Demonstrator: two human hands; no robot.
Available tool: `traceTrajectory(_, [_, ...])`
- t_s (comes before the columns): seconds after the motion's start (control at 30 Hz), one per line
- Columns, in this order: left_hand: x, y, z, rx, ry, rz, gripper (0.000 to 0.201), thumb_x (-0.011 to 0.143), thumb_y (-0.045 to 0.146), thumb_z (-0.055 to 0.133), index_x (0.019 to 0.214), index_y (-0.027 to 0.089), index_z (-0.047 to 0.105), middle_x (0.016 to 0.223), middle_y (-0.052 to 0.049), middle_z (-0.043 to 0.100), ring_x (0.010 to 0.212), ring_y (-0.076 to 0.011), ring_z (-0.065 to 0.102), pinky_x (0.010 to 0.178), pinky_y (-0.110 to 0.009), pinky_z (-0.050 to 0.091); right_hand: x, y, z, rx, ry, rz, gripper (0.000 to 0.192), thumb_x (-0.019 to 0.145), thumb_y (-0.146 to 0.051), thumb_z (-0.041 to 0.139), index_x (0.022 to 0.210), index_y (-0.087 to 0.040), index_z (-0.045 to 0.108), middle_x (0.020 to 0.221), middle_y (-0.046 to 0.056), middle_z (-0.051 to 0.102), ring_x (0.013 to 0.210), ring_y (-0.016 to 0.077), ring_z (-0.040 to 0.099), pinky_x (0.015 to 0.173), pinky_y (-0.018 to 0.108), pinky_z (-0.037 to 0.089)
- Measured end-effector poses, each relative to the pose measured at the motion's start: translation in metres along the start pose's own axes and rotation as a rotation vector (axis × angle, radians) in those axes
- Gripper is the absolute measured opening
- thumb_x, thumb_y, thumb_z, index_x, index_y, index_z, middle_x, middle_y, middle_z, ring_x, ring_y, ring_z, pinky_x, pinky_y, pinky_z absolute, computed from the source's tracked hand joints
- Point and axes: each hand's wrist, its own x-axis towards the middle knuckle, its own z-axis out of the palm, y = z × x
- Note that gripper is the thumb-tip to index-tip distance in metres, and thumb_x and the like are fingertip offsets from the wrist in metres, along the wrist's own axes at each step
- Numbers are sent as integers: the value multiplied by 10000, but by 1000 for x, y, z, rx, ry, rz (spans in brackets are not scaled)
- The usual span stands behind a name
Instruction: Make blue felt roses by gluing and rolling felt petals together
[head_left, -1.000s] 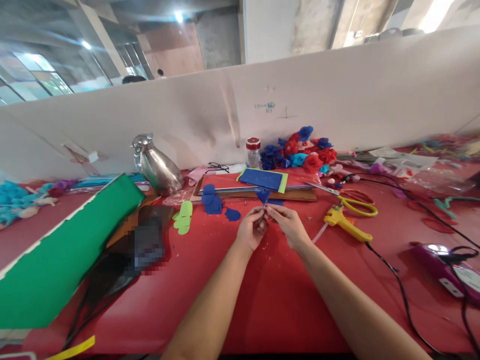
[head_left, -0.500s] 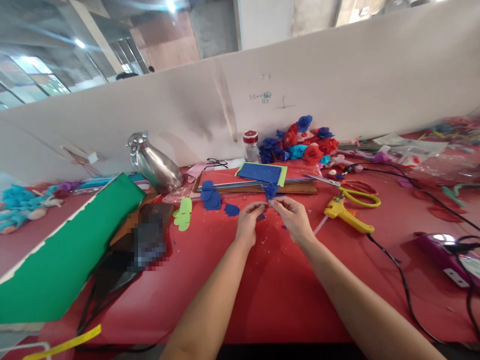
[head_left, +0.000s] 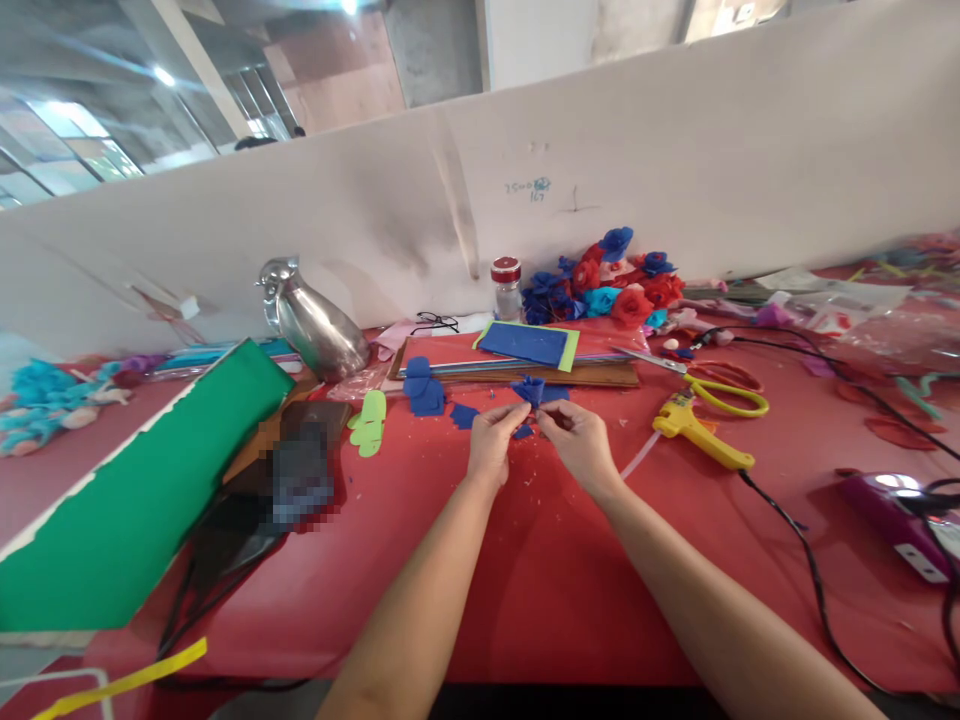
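Both my hands meet over the red table (head_left: pixel 540 570), pinching a small blue paper flower (head_left: pixel 529 388) between their fingertips. My left hand (head_left: pixel 490 443) grips its base from the left. My right hand (head_left: pixel 576 440) holds it from the right. Loose blue petals (head_left: pixel 425 392) lie just left of my hands, and a blue sheet on a green sheet (head_left: pixel 527 343) rests on a flat stack behind them.
A yellow glue gun (head_left: pixel 701 435) with black cord and yellow-handled scissors (head_left: pixel 712 385) lie to the right. Finished red and blue flowers (head_left: pixel 607 290) and a jar (head_left: pixel 507 288) stand by the white partition. A silver jug (head_left: pixel 311 325), green paper (head_left: pixel 127 500) and a dark object sit left; a purple device (head_left: pixel 896 505) far right.
My hands stay together on the blue flower and shift slightly; the flower has turned between my fingers. The view has tilted a little.
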Motion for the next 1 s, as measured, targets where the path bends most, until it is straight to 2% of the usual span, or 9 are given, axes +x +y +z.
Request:
traceTrajectory(0.23, [0, 1, 1, -33, 23, -11, 221, 516, 304, 833, 587, 131, 716, 557, -27, 661, 556, -113, 575, 627, -248, 429, -2, 1, 1, -69, 7, -62, 203, 731, -350, 546, 725, -189, 669, 675, 24, 676, 599, 159, 590, 615, 268, 449])
traceTrajectory(0.43, [-1, 1, -1, -6, -59, -1, 231, 485, 243, 847, 668, 152, 739, 670, -28, 704, 655, -127, 608, 714, -254, 460, 0, 7, 1, -35, 46, -96, 209, 749, -342, 558, 786, -185, 691, 734, 41, 693, 641, 169, 611, 636, 278, 473])
traceTrajectory(0.6, [-4, 4, -1, 58, -116, 61, 227, 524, 223, 820, 734, 166, 754, 691, -20, 700, 659, -128, 593, 696, -255, 462, -1, 9, 0, -40, 57, -206, 208, 782, -350, 562, 820, -206, 708, 821, 56, 715, 709, 181, 631, 691, 304, 506])
traceTrajectory(0.73, [-5, 3, 0, 108, -108, 118, 173, 520, 233, 823, 649, 168, 727, 596, 10, 636, 604, -111, 538, 647, -239, 434, -2, 8, -2, -51, 74, -302, 186, 808, -331, 554, 805, -221, 704, 822, 55, 713, 742, 190, 642, 718, 320, 517])
traceTrajectory(0.87, [-5, 2, 1, 113, -99, 168, 192, 505, 250, 834, 652, 183, 732, 649, 6, 655, 658, -123, 539, 686, -248, 441, -3, 5, -3, -97, 85, -398, 174, 821, -295, 547, 786, -221, 701, 829, 63, 708, 757, 194, 645, 728, 316, 519])
traceTrajectory(1.0, [-4, 2, 1, 83, -68, 215, 170, 510, 283, 832, 613, 189, 735, 679, 2, 661, 700, -136, 538, 721, -264, 450, -4, 1, -3, -135, 87, -429, 197, 832, -290, 529, 768, -220, 702, 829, 72, 700, 737, 192, 637, 712, 311, 519])
